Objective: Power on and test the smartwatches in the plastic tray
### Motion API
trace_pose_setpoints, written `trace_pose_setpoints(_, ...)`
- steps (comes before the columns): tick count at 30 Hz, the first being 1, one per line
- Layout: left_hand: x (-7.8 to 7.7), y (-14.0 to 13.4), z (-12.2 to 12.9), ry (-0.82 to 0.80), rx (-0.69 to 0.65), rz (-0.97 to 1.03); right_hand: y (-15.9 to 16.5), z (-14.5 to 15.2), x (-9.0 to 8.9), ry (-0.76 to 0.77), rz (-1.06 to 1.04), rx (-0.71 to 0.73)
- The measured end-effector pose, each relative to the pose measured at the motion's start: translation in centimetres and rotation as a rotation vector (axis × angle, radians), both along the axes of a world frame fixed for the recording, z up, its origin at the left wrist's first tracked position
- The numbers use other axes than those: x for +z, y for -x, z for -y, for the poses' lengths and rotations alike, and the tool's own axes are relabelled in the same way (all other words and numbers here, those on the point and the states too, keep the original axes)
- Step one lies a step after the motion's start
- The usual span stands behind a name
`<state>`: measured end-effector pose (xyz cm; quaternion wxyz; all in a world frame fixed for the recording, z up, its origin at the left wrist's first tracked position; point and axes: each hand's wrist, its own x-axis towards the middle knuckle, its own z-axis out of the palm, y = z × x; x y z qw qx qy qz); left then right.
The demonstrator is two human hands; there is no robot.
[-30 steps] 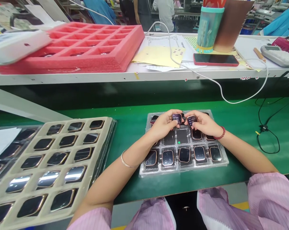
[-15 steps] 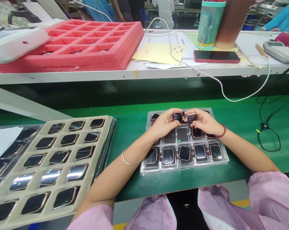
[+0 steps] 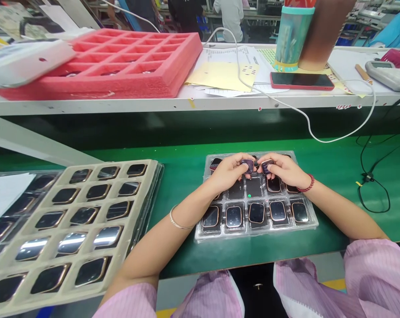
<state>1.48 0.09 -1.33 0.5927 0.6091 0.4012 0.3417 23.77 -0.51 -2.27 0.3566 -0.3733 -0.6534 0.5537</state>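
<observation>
Left hand (image 3: 231, 170) and right hand (image 3: 286, 171) have slid their thumbs higher onto the screens of the left device (image 3: 250, 164) and right device (image 3: 264, 165), each pinched above the transparent tray's (image 3: 253, 233) far half. Green bench (image 3: 181, 179) shows leftward to the beige tray (image 3: 150, 170) and rightward to the black cable (image 3: 368, 177); both forearms (image 3: 339, 210) slant inward across its front edge (image 3: 253, 263), fingers nearly meeting.

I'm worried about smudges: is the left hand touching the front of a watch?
Touching. The head view shows the left hand holding a watch, thumb overlapping its front.
</observation>
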Motion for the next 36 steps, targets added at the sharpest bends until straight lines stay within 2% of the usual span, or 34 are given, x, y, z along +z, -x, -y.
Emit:
trace_pose_setpoints(19,0.09,0.01,0.03,0.012,-0.006,-0.005,-0.09,-0.03,-0.02,0.004,0.021,0.003)
trace_pose_setpoints(23,0.02,0.04,0.0,-0.011,-0.013,-0.009,-0.08,0.02,0.02,-0.015,0.042,-0.006)
trace_pose_setpoints(29,-0.01,-0.05,0.0,-0.031,0.049,0.042,-0.18,0.06,0.12,-0.087,0.071,0.018)
trace_pose_setpoints(36,-0.08,0.07,-0.13,-0.037,0.066,0.08,-0.06,0.23,0.26,-0.139,0.022,0.097)
